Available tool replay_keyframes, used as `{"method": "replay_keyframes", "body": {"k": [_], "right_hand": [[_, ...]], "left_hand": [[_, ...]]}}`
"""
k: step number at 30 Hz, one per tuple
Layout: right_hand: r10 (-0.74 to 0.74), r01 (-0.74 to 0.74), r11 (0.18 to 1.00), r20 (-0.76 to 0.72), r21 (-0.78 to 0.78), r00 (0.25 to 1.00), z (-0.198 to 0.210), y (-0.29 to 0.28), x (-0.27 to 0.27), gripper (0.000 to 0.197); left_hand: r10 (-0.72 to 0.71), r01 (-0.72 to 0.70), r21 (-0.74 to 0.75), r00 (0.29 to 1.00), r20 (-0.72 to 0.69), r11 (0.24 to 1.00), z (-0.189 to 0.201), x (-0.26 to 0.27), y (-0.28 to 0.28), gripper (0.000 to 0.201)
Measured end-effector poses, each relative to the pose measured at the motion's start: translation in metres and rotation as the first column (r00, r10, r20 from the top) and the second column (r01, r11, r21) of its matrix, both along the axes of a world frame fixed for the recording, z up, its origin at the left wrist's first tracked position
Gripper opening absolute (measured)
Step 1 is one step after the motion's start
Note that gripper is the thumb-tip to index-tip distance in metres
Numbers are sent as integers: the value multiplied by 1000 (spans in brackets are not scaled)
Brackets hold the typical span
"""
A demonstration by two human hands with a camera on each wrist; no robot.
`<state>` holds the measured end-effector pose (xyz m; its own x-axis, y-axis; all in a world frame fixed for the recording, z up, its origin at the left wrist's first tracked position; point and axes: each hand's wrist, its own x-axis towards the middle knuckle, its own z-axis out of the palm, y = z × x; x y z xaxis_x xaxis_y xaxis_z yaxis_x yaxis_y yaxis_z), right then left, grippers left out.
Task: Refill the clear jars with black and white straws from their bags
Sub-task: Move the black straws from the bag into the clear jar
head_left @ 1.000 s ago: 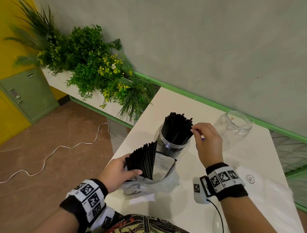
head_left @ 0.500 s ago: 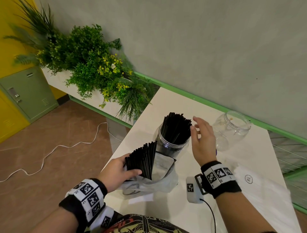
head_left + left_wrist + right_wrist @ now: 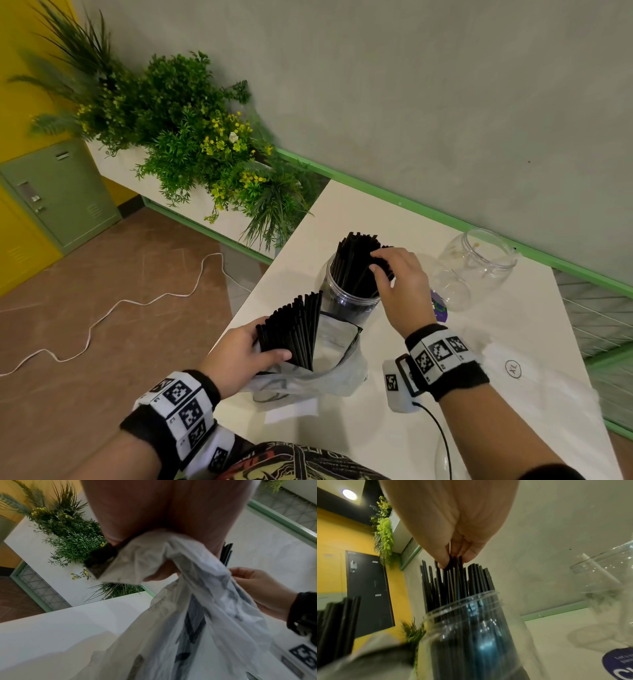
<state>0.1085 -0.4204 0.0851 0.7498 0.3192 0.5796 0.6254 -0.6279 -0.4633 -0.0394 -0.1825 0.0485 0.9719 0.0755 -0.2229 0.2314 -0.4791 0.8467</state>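
Observation:
A clear jar packed with black straws stands mid-table. My right hand is over its right side. In the right wrist view my right hand pinches the tops of a few of the jar's black straws between thumb and fingers. My left hand grips a fanned bundle of black straws that sticks out of a crumpled clear plastic bag in front of the jar. A second clear jar, with no straws in it, stands at the back right. No white straws show.
The white table ends close to my left hand, with brown floor and a white cable below. A planter of green plants stands behind the table's left corner. A purple label lies by the second jar.
Half a second ago my right hand was open beside the jar. Now it has moved back onto the straw tops and pinches them. The left hand has kept its hold on the bundle.

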Motion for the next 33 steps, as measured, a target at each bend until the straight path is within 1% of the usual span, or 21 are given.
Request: {"method": "replay_keyframes", "body": {"k": [2,4,6,8,11,13,16,19,20,23,25,27,29,31,33], "right_hand": [[20,-20,999,-15,-25,1000,-6,-1,-7,22],[26,-27,1000,-37,-5,999,-9,-1,-14,26],[27,-26,999,-82,20,996,-10,-1,-19,35],[48,-48,999,-85,-3,995,-12,0,-22,43],[77,-77,996,8,-53,997,-18,-1,-20,36],[87,-85,995,21,-52,996,-21,-1,-19,32],[112,-109,988,25,-110,993,-26,0,-20,41],[146,-126,968,77,-218,986,-33,-3,-19,41],[143,-124,969,74,-215,987,-34,-4,-18,40],[110,-107,987,21,-117,994,-23,-3,-17,43],[126,-122,986,33,-111,991,-10,3,-14,42],[165,-146,966,70,-215,984,-3,11,-6,39],[177,-145,939,78,-311,981,-5,18,3,38],[185,-145,929,89,-340,979,-10,22,7,35],[193,-152,943,117,-297,974,-9,25,8,24]], "left_hand": [[0,0,-7,1000,-3,1000,0,0,0,25],[-1,1,-18,1000,-3,1000,0,0,0,26],[-1,1,-20,1000,0,1000,0,0,0,28],[2,-2,-26,1000,-1,1000,1,0,0,28],[3,-3,-16,1000,3,1000,2,0,0,25],[2,-2,-13,1000,2,1000,4,0,0,24],[3,-3,-18,1000,1,1000,5,-1,1,21],[3,-3,-24,1000,-2,1000,5,0,1,19],[3,-3,-29,1000,-2,1000,5,0,2,19],[2,-2,-36,1000,-5,999,3,1,2,18],[1,-2,-45,1000,-12,999,1,2,2,18],[-1,0,-36,1000,-11,999,1,3,2,20],[-3,3,-16,1000,9,1000,2,4,2,23],[-7,7,-11,1000,25,1000,4,3,2,23],[-8,8,-4,1000,28,1000,6,2,2,23]]}}
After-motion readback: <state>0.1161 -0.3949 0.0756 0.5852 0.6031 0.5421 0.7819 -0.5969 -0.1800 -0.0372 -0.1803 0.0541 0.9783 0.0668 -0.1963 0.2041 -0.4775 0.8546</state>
